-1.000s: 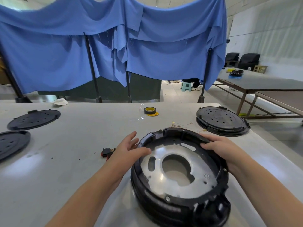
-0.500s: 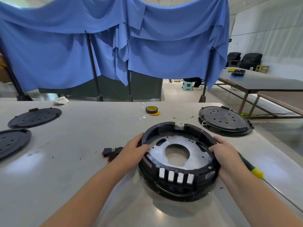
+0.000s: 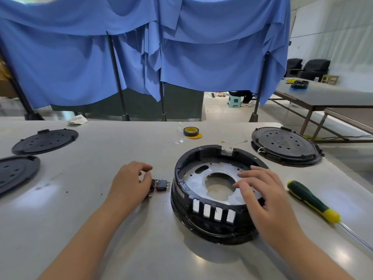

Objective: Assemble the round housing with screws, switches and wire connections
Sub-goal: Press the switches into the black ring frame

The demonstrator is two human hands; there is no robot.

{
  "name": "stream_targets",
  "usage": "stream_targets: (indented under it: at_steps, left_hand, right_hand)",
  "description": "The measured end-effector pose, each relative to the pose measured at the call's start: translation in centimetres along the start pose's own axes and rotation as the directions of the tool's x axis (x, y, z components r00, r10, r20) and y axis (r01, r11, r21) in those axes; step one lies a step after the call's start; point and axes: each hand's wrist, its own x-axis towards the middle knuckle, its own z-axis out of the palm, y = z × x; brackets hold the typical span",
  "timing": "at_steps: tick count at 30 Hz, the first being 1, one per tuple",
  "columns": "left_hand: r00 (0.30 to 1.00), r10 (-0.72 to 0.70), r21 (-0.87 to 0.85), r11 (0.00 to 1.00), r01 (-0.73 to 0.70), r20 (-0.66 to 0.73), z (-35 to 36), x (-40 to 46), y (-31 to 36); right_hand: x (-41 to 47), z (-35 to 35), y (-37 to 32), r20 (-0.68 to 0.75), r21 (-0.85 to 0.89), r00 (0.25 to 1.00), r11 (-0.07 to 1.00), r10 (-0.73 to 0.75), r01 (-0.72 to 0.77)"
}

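Observation:
The round black housing (image 3: 203, 221) lies flat on the grey table, open side up. Its metal plate (image 3: 193, 178) has a large hole in the middle, and white tabs show in the slots of the near wall. Two small black switches lie just left of it: one switch (image 3: 162, 184) lies free, while the other one (image 3: 153, 186) is half hidden under my left hand (image 3: 129, 182), whose curled fingers pinch it. My right hand (image 3: 262, 197) hovers over the plate's right side with fingers spread, holding nothing.
A green and yellow screwdriver (image 3: 310, 201) lies right of the housing. Black perforated lids sit at the back right (image 3: 284, 146) and far left (image 3: 44, 140), (image 3: 16, 174). A tape roll (image 3: 190, 131) and thin wires (image 3: 234, 142) lie behind. The table edge runs along the right.
The housing was tilted and is now set down flat. Both hands let go of its sides: the left moved left onto the switches, the right lifted over the plate.

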Motion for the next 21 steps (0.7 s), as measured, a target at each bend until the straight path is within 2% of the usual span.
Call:
stream_targets:
  at_steps: [2,4,7,11,18,21]
  left_hand:
    - [0.996,-0.035,0.173,0.985,0.021,0.077,0.0,-0.2,-1.2]
    - [0.989,-0.040,0.247,0.969,0.004,0.141,0.4,-0.4,-1.6]
    - [0.983,0.052,0.270,0.958,-0.099,0.173,1.1,-0.6,-1.5]
    - [0.970,0.103,0.273,0.948,-0.162,0.221,1.8,-1.1,-1.5]
    - [0.975,0.195,0.206,0.955,-0.214,0.107,2.1,-1.0,-0.9]
    - [0.975,0.224,0.084,0.971,-0.224,0.010,1.6,-1.1,-0.3]
  right_hand:
    - [0.0,0.0,0.0,0.006,-0.020,1.000,1.000,-0.021,0.021]
    - [0.0,0.1,0.1,-0.003,-0.032,1.000,0.999,-0.029,0.029]
    - [0.0,0.3,0.1,-0.014,-0.029,1.000,0.999,-0.027,0.027]
    - [-0.1,0.3,0.3,-0.027,-0.032,0.999,0.999,-0.039,0.038]
    - [-0.1,0.1,0.1,-0.011,-0.030,0.999,0.999,-0.030,0.030]
    - [-0.1,0.0,0.1,0.000,-0.036,1.000,0.999,-0.028,0.028]
